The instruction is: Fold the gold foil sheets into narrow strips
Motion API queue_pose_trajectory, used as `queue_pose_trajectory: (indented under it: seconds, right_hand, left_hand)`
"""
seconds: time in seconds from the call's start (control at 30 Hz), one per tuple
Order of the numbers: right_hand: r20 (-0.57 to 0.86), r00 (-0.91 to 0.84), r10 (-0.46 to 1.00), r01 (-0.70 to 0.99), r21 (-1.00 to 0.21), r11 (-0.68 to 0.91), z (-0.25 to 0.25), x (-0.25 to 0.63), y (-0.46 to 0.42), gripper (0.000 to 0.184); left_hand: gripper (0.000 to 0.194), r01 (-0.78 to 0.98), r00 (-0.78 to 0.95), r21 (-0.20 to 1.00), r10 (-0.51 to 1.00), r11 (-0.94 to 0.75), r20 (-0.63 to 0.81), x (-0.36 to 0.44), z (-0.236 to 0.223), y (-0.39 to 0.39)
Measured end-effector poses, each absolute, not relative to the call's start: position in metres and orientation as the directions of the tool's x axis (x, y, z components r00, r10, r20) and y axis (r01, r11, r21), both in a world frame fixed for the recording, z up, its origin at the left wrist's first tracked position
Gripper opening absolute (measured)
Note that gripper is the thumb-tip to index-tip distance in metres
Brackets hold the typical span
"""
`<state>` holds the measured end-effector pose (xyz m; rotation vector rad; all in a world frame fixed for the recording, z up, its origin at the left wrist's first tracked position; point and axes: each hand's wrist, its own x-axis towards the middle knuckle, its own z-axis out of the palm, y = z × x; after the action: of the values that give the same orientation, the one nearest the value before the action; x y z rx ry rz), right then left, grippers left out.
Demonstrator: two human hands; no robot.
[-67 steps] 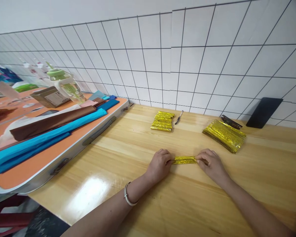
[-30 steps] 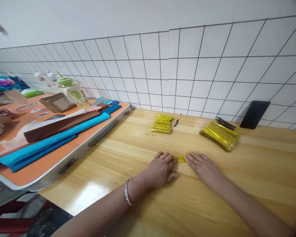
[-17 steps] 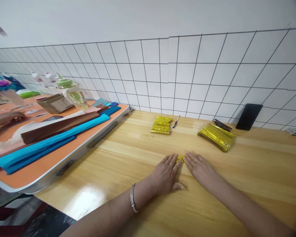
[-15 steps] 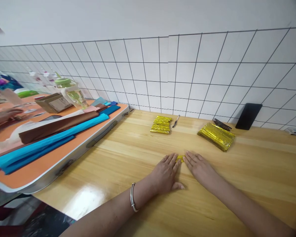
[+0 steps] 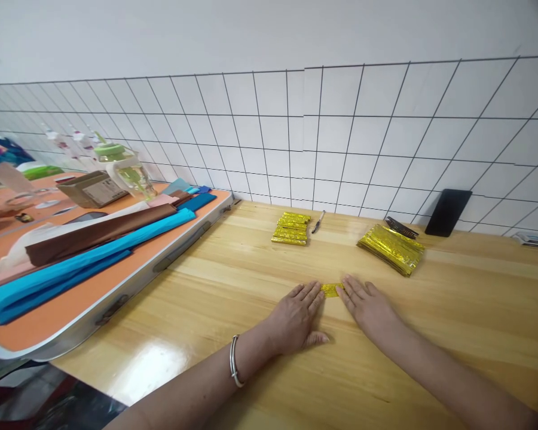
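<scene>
A small strip of shiny gold foil (image 5: 330,291) lies flat on the wooden table (image 5: 233,298). My left hand (image 5: 295,319) rests palm down with fingers stretched out over the strip's left end, its thumb apart. On the right end lie the fingertips of my right hand (image 5: 368,303), also flat and stretched. Parts of the strip under the fingers are hidden. Farther back sits a group of folded gold foil pieces (image 5: 291,229), with a pen (image 5: 318,221) beside it. To the right is a thicker stack of gold foil sheets (image 5: 392,249).
Behind the stack are a black stapler-like object (image 5: 401,227) and a black phone (image 5: 448,212) leaning on the tiled wall. At left, an orange-topped table (image 5: 161,263) bears rolls of blue and brown paper (image 5: 103,236), a cardboard box (image 5: 92,189) and a green-lidded bottle (image 5: 128,167).
My hands have spread apart slightly along the gold strip, so more of it shows between them. At far left, another person's hand has moved mostly out of view. The camera has shifted slightly.
</scene>
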<state>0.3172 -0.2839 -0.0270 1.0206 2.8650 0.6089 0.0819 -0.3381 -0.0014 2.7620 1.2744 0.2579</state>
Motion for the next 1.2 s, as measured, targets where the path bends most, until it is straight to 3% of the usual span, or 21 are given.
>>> queue_pose_trajectory:
  seconds: [0.43,0.63,0.8,0.9,1.2]
  right_hand:
    - [0.197,-0.765,0.613,0.644,0.236,0.728,-0.018,0.35,-0.287,0.055]
    - [0.296,-0.632,0.717,0.749,-0.005,0.662,-0.026,0.364,-0.284,0.045]
    - [0.357,-0.518,0.777,0.712,-0.323,0.623,-0.03,0.354,-0.267,0.025]
    - [0.368,-0.438,0.82,0.686,-0.453,0.57,-0.03,0.347,-0.26,0.016]
    - [0.257,-0.398,0.881,0.727,-0.497,0.474,-0.027,0.339,-0.251,0.012]
  left_hand:
    - [0.079,0.679,0.701,0.206,0.705,-0.705,0.105,0.067,0.0,-0.333]
    - [0.079,0.674,0.702,0.217,0.704,-0.706,0.109,0.067,-0.001,-0.333]
    - [0.078,0.685,0.695,0.216,0.713,-0.696,0.09,0.067,0.001,-0.333]
    - [0.077,0.682,0.697,0.226,0.712,-0.696,0.089,0.068,0.001,-0.332]
    - [0.077,0.686,0.69,0.243,0.719,-0.686,0.084,0.067,0.0,-0.33]
